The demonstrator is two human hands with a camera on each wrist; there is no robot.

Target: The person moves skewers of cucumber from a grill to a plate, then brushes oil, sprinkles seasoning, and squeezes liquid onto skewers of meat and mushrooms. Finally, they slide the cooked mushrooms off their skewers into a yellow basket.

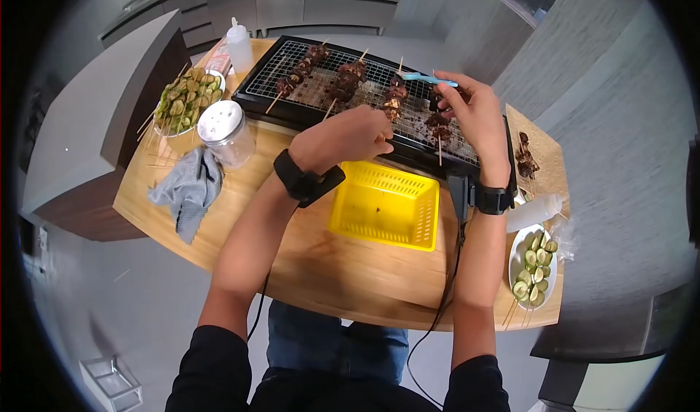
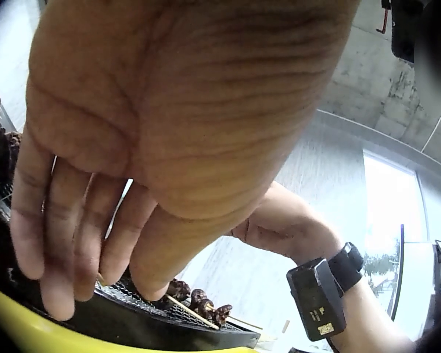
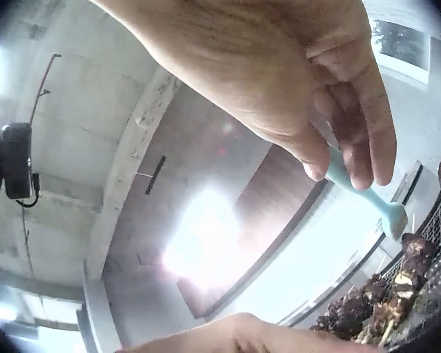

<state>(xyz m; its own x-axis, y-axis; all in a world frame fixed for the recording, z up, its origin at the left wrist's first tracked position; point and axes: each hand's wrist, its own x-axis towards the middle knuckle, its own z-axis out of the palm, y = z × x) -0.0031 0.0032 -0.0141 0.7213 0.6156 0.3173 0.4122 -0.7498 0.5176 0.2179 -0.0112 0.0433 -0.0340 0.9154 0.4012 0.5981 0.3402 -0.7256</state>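
My right hand [image 1: 472,113] pinches a light blue brush [image 1: 430,79] over the grill. The brush's tip [image 3: 395,220] is right at the upper end of a meat skewer [image 1: 394,100], third from the left. My left hand [image 1: 343,136] is at that skewer's near end, fingers and thumb bent down round its stick [image 2: 101,279], mostly hidden by the hand. More dark meat skewers lie on the wire grate: one on the far left [image 1: 300,71], another beside it [image 1: 347,82], and one under my right hand [image 1: 437,126].
A yellow basket [image 1: 384,241] stands before the grill [image 1: 255,106]. To the left are a plate of cucumber skewers [image 1: 186,98], a shaker jar [image 1: 226,136], a squeeze bottle [image 1: 238,46] and a grey cloth [image 1: 191,186]. On the right sit another bottle [image 1: 532,214] and cucumber plate [image 1: 515,255].
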